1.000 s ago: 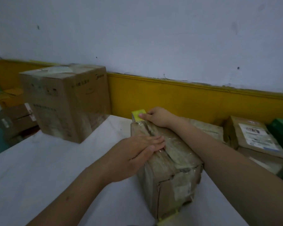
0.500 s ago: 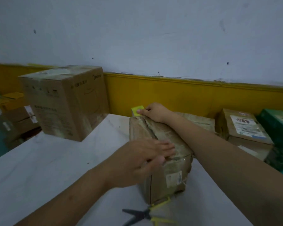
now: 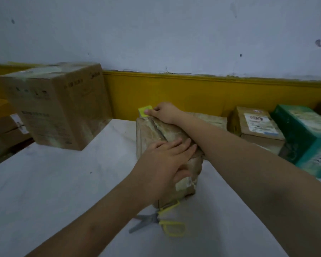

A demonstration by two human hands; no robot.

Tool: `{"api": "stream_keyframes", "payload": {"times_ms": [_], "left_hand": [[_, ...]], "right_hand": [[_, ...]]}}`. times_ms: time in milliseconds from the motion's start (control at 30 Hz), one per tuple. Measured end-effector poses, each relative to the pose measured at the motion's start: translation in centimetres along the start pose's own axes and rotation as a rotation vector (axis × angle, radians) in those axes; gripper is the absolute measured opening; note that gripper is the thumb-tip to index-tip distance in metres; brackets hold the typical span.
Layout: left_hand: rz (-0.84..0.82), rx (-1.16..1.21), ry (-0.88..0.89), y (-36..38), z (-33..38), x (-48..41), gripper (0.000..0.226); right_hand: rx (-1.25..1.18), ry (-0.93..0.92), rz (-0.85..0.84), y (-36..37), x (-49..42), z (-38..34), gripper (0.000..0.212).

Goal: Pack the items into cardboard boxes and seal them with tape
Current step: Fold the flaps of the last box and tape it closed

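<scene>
A small cardboard box (image 3: 150, 135), wrapped in clear tape, stands on the white table (image 3: 54, 182) in front of me. My left hand (image 3: 167, 160) lies flat on its near top, fingers straight, pressing the tape down. At the box's far end my right hand (image 3: 164, 113) grips a tape dispenser, of which only the yellow-green tab (image 3: 144, 110) shows. My right forearm crosses over the box's right side and hides it.
Open scissors (image 3: 156, 222) with yellow handles lie on the table just in front of the box. A large sealed carton (image 3: 57, 104) stands at the back left. Labelled parcels (image 3: 258, 125) and a green box (image 3: 304, 138) sit at the right. A yellow wall band runs behind.
My left hand has slid toward me along the box top, smoothing the tape. The view has tilted down, bringing the scissors into sight. My right hand stays at the far end.
</scene>
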State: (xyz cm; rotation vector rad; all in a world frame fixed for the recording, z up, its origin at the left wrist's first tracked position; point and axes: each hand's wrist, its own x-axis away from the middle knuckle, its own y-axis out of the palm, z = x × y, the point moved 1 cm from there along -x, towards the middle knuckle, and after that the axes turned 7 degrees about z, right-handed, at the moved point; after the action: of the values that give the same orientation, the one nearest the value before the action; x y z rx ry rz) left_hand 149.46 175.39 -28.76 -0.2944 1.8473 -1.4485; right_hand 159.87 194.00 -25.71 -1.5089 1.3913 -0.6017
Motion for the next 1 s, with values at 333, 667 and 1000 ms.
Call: {"api": "stream_keyframes", "payload": {"times_ms": [333, 667, 1000], "left_hand": [[0.317, 1.029, -1.129, 1.8, -9.3, -0.8, 0.063], [0.383, 1.160, -1.072, 1.0, -5.2, -3.0, 0.038], [0.584, 0.461, -0.768, 0.1, -4.4, 0.8, 0.025]], "right_hand": [[-0.024, 0.143, 0.045, -3.6, 12.3, -0.9, 0.054], [0.064, 0.145, -0.154, -10.2, 11.5, 3.9, 0.043], [0.238, -0.063, 0.017, -6.6, 12.7, 3.7, 0.057]]}}
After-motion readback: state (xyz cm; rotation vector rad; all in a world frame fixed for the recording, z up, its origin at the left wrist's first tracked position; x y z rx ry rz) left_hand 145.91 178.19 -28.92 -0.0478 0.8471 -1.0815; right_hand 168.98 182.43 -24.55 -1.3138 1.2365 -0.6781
